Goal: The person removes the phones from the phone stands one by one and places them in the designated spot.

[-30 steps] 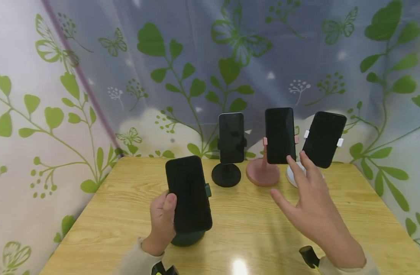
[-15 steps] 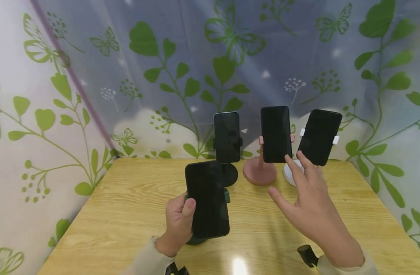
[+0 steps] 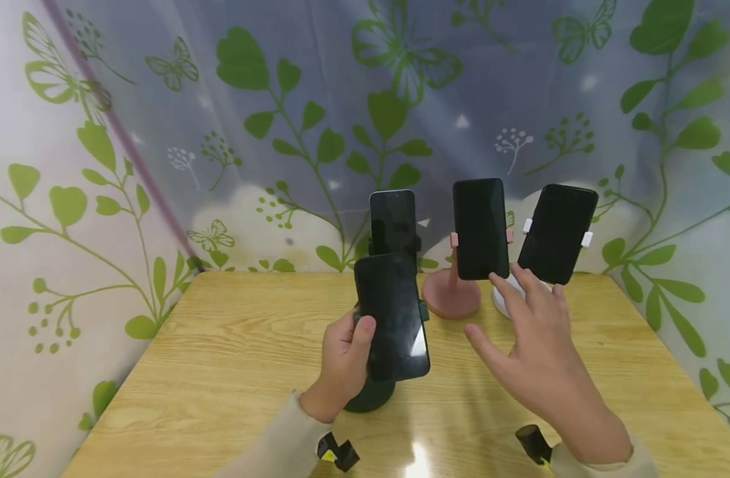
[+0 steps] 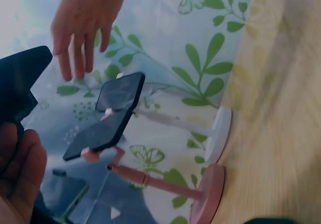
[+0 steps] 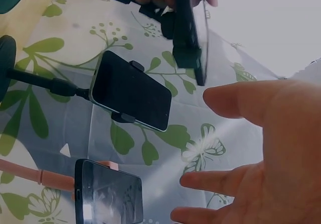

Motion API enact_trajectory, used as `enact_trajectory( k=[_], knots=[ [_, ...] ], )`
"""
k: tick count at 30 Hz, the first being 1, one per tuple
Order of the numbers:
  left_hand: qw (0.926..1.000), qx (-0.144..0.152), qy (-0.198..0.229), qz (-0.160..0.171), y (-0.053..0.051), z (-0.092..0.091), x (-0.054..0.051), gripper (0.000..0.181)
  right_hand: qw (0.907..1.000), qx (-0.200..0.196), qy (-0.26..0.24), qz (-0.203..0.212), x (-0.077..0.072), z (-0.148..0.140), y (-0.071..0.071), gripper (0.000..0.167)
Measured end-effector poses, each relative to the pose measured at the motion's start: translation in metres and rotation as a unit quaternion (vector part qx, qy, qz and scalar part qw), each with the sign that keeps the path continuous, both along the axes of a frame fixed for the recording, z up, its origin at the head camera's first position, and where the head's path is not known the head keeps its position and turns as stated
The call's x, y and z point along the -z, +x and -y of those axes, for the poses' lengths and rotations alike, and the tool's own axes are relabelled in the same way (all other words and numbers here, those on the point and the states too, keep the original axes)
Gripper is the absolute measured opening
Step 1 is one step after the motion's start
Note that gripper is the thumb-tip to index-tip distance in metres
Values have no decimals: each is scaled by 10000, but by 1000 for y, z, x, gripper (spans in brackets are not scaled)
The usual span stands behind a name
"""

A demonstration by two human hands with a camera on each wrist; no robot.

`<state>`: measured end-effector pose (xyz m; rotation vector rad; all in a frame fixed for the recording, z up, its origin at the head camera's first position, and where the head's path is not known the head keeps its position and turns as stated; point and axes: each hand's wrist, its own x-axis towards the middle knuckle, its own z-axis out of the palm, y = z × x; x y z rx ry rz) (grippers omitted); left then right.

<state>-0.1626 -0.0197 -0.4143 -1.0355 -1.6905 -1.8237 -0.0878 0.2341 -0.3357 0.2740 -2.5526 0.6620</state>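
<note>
My left hand (image 3: 344,358) holds a black phone (image 3: 395,318) by its left edge, thumb on the front and fingers behind. A dark green phone stand (image 3: 371,397) clamps this phone; its round base shows below. I cannot tell whether that base touches the table. My right hand (image 3: 538,358) is apart from the held phone, fingers spread, in front of a phone on a pink stand (image 3: 450,295) and a phone on a white stand (image 3: 504,299). In the right wrist view its fingers (image 5: 220,184) touch nothing.
Along the back of the wooden table (image 3: 221,345), a black stand (image 5: 45,81) bears a phone (image 5: 130,91), partly hidden in the head view behind the held phone. Behind the table hangs a leaf-printed curtain (image 3: 281,166).
My left hand has moved right and slightly back with the phone and green stand, so they now cover part of the black stand. My right hand has stayed nearly still.
</note>
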Motion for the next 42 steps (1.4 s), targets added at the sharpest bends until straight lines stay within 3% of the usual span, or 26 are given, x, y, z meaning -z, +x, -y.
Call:
enact_trajectory(
  k=[5,9,11,13,16,17,20,22,26,30,34,42],
  knots=[
    [9977,-106,-325,591,-7,6,-1,45,9998,-170,49,-40,0,3,-3,59],
    [9956,-241,-684,598,-11,11,-5,51,9992,-363,-94,-144,2,7,-5,42],
    [9913,-601,-1133,308,-14,17,-9,58,9979,-445,-279,-371,5,9,-7,34],
    [9808,-1090,-1617,-82,-17,26,-15,63,9949,-499,-531,-699,9,12,-10,27],
    [9542,-1842,-2288,-573,-21,42,-26,61,9847,-663,-967,-1291,16,17,-14,26],
    [9481,-1950,-2438,-605,-21,47,-31,57,9798,-773,-1119,-1465,18,19,-16,26],
    [9416,-1763,-2847,-355,-19,57,-44,35,9647,-1141,-1499,-1842,25,25,-20,30],
    [9391,-1456,-3109,-162,-15,61,-51,22,9569,-1454,-1768,-1788,28,30,-22,36],
    [9365,-1065,-3341,-9,-9,61,-58,13,9453,-2176,-2240,-944,35,38,-22,57],
    [9402,-803,-3299,259,-6,59,-58,14,9334,-2697,-2362,116,39,45,-20,73],
    [9389,-466,-3349,646,-2,58,-60,16,9273,-2836,-2385,529,40,48,-16,76],
    [9364,-216,-3404,829,1,56,-61,15,9263,-2710,-2607,243,36,49,-14,71]
  ],
)
